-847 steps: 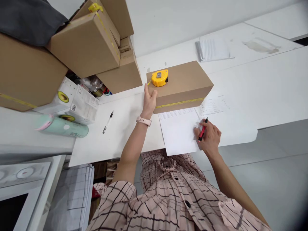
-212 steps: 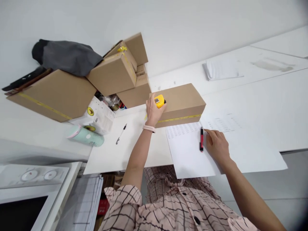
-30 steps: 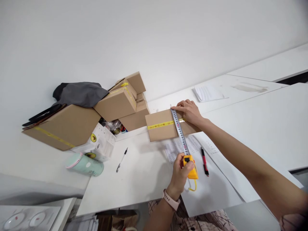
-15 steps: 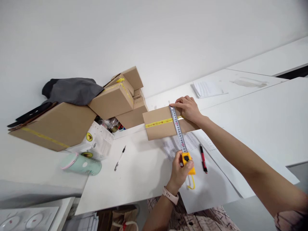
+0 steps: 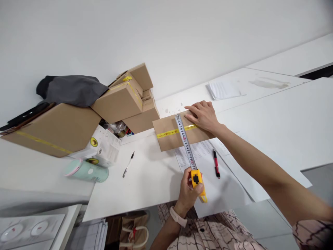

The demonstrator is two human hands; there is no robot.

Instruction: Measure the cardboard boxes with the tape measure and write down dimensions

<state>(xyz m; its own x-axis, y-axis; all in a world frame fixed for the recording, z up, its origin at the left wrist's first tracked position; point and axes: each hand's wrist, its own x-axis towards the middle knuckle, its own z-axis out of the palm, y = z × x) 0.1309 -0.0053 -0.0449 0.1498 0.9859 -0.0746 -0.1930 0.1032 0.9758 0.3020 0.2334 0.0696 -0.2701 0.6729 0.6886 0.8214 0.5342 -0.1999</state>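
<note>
A small brown cardboard box [image 5: 169, 140] with yellow printed tape lies on the table. My right hand [image 5: 203, 116] grips its right part from above, fingers bent over the far edge and the index finger stretched out. In my left hand [image 5: 188, 191] is the yellow case of a tape measure [image 5: 196, 177], with the thumb on its near end. The metal blade runs out across the top of the box, its tip at the far edge, left of my right fingers. Under the box and blade lies a printed sheet [image 5: 182, 159], partly covered.
A red and black pen [image 5: 216, 165] and a clear pen [image 5: 128, 164] lie either side of the tape measure. Stacked cartons [image 5: 118, 102], a white avocado-print box [image 5: 105, 147] and a mint bottle [image 5: 90, 171] stand left. Papers [image 5: 225, 91] lie at the back.
My right index finger has come off the blade's tip. The blade and case have shifted left along the box, and the case has turned slightly. The camera view has moved a little.
</note>
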